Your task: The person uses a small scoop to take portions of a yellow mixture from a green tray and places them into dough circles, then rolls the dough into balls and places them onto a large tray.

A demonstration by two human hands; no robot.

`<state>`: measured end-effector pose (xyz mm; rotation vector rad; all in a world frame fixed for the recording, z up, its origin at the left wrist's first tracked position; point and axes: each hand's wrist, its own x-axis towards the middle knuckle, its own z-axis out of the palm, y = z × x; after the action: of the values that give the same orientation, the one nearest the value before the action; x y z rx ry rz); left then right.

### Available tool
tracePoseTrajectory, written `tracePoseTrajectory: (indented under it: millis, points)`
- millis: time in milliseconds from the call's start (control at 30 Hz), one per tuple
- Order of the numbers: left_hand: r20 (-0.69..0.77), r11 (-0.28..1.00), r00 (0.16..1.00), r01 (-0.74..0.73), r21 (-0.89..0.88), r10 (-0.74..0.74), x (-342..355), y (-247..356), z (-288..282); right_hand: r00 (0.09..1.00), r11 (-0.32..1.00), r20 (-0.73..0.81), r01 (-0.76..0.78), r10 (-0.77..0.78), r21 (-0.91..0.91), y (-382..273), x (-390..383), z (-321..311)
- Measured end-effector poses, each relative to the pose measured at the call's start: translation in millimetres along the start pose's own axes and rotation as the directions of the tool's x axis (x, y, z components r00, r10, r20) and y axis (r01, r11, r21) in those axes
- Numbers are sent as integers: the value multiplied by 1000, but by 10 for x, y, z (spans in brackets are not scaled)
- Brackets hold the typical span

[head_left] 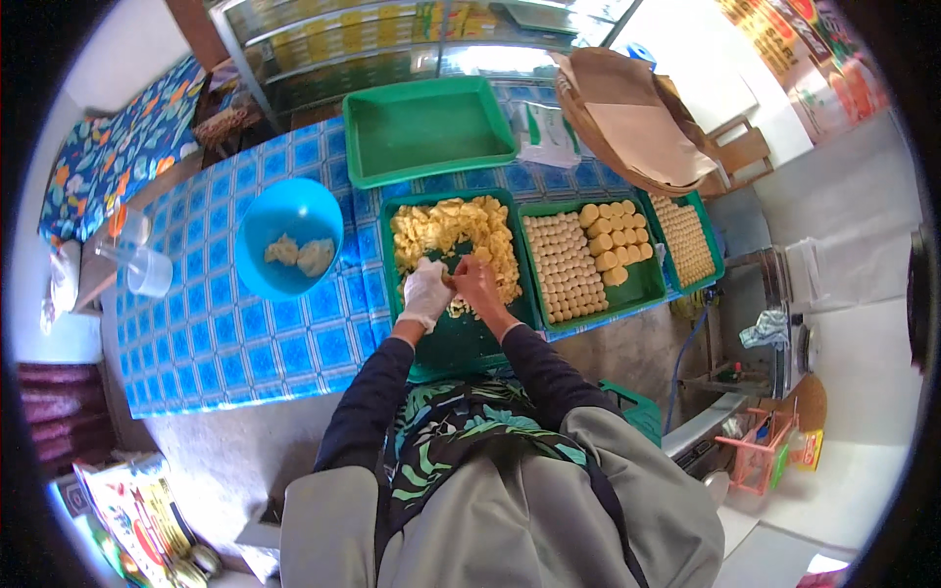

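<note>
My left hand [427, 294] wears a translucent white glove, its fingers closed over the green tray [456, 348] of crumbly yellow dough [490, 225]. Beside it, my bare right hand [472, 286] has its fingers bent together, meeting the left at a small piece hidden between them; I cannot make out what it is. Just right, a green tray holds rows of small pale dough pieces [559, 269] and larger yellow rounds [613, 230]. Another tray of small pieces [681, 240] stands beyond it.
A blue bowl [289, 206] with white lumps sits left on the checked cloth [196, 333], near plastic cups [149, 276]. A green tray [421, 127] without food, a white packet [549, 132] and a woven tray with paper [632, 118] lie behind. A glass shelf unit [343, 49] stands beyond.
</note>
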<state>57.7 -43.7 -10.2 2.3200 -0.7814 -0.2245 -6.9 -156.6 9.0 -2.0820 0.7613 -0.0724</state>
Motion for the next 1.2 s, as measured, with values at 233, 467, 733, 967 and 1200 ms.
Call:
tracePoseTrajectory:
  millis: [233, 467, 733, 967, 1200]
  points:
    - [-92, 994, 990, -106, -13, 105, -135, 22, -149, 987, 977, -87, 120, -137, -175, -73, -5, 139]
    - [-84, 999, 996, -15, -47, 11, -743, -20, -377, 928, 926, -33, 369, -372, -85, -157, -145, -22]
    - [-48, 995, 996, 83, 50, -81, -580, 13, -206, 829, 840, -154, 513, -538, -178, -52, -46, 118]
    - [-38, 995, 997, 72, 76, -69, -418, 111, -45, 605, 88, 781, -796, 154, 599, 249, 12, -353]
    - [-55, 992, 993, 108, 69, -105, -480, 81, -173, 983, 666, 66, -163, 170, 728, 366, -604, -1788]
